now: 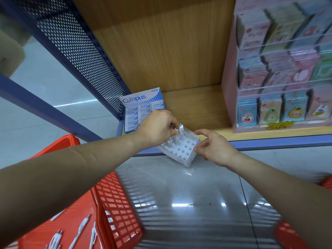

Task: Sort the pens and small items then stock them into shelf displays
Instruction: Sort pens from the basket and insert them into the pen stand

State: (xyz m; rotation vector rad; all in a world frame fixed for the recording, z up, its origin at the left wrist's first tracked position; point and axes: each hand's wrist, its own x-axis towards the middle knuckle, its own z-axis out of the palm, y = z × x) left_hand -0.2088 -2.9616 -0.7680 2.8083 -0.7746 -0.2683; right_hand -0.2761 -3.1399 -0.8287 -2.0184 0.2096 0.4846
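A white pen holder [181,150] with a grid of round holes stands tilted at the front edge of the wooden shelf [197,108], partly overhanging it. My left hand [158,126] grips white pens [180,129] over the holder's back rows, and several pens stand in holes beneath it. My right hand [213,146] pinches the holder's right corner. More white pens [57,238] lie in the red basket [115,203] at the lower left.
A blue Campus box [142,108] of small packs sits at the shelf's back left by the perforated blue side panel [79,51]. A pink display [280,69] of sticker packs fills the right. A second red basket's edge [287,236] shows at the lower right over grey floor tiles.
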